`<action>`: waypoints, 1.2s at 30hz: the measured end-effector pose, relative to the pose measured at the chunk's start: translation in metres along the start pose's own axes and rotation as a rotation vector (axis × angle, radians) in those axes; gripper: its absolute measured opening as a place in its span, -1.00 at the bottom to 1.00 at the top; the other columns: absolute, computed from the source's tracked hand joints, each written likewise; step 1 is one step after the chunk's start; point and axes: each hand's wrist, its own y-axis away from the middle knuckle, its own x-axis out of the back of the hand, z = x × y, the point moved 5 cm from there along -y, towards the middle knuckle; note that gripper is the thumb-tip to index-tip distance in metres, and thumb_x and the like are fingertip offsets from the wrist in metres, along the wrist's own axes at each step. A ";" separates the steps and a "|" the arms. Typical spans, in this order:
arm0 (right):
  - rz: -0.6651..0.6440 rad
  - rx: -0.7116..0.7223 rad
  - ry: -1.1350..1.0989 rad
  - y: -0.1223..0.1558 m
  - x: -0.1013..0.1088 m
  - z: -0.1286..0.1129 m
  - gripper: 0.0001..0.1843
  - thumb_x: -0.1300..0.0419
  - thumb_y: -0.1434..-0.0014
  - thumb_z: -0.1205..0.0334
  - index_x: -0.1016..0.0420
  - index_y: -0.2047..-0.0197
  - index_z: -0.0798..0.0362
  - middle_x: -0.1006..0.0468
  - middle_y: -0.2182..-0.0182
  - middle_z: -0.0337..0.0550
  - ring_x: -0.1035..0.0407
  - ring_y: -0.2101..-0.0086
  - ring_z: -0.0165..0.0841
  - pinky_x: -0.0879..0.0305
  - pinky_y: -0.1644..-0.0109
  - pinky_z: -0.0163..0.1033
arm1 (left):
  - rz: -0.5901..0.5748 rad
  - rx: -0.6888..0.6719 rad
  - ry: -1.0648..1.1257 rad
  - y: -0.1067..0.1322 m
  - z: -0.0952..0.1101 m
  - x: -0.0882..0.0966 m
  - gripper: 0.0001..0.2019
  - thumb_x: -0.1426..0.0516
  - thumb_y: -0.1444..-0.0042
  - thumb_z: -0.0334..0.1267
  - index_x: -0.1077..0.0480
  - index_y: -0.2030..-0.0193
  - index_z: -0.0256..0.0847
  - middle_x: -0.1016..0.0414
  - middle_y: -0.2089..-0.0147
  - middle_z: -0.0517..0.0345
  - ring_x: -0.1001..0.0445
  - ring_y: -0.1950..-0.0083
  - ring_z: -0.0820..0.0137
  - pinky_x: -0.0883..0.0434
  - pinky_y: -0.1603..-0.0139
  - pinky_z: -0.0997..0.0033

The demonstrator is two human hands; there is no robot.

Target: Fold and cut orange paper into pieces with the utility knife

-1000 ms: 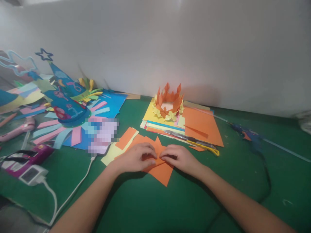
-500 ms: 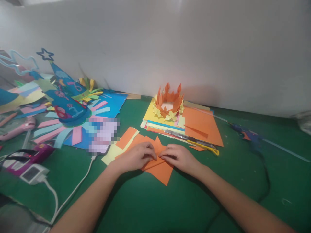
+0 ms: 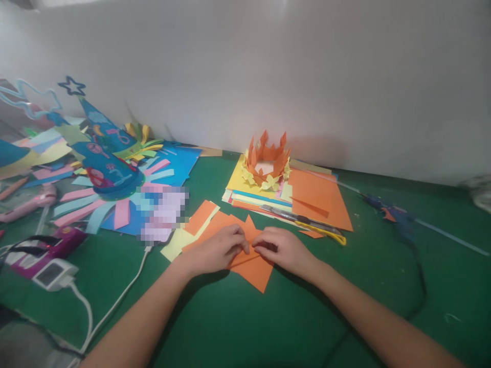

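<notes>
My left hand point(image 3: 217, 250) and my right hand point(image 3: 283, 249) press down side by side on a folded orange paper point(image 3: 255, 271) lying on the green mat point(image 3: 238, 327). Both hands have curled fingers whose tips pinch a crease at the paper's middle. More orange paper point(image 3: 220, 221) and a pale yellow sheet point(image 3: 174, 245) lie under and left of the fold.
Behind my hands sits a stack of coloured paper point(image 3: 307, 197) with an orange paper crown point(image 3: 266, 161) and a yellow utility knife point(image 3: 318, 230). A blue cone hat point(image 3: 105, 153) with paper strips lies left. A glue gun point(image 3: 387, 209) is right, a charger with white cable point(image 3: 53, 276) left.
Both hands' fingertips have drawn slightly closer together on the crease; the orange paper's fold has shifted a little. Nothing else moved.
</notes>
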 end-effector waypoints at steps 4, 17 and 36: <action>-0.013 -0.021 -0.016 0.000 0.001 -0.001 -0.87 -0.12 -0.16 0.34 -0.50 0.29 0.02 -0.45 0.45 -0.21 -0.32 0.39 -0.38 -0.14 0.34 -0.33 | 0.001 0.010 -0.002 0.000 -0.001 0.000 -0.74 0.11 -0.22 -0.45 -0.37 0.19 -0.18 -0.27 0.13 0.07 -0.33 0.12 0.40 -0.34 0.08 0.39; -0.050 -0.046 0.018 0.001 0.004 -0.003 -0.89 -0.12 -0.20 0.32 -0.46 0.34 0.04 -0.42 0.46 -0.24 -0.29 0.40 -0.40 -0.12 0.36 -0.33 | 0.033 -0.019 -0.033 -0.001 -0.001 0.002 -0.75 0.06 -0.19 -0.45 -0.43 0.22 -0.20 -0.29 0.11 0.06 -0.36 0.11 0.39 -0.35 0.05 0.37; -0.092 0.436 0.214 0.012 -0.005 -0.023 -0.70 0.07 -0.34 0.30 -0.47 0.04 0.04 -0.51 0.26 -0.03 -0.31 0.23 -0.31 -0.20 0.22 -0.21 | 0.071 -0.091 -0.085 -0.002 0.002 0.002 -0.75 0.04 -0.21 -0.46 -0.47 0.23 -0.19 -0.37 0.15 0.07 -0.38 0.13 0.41 -0.33 0.11 0.43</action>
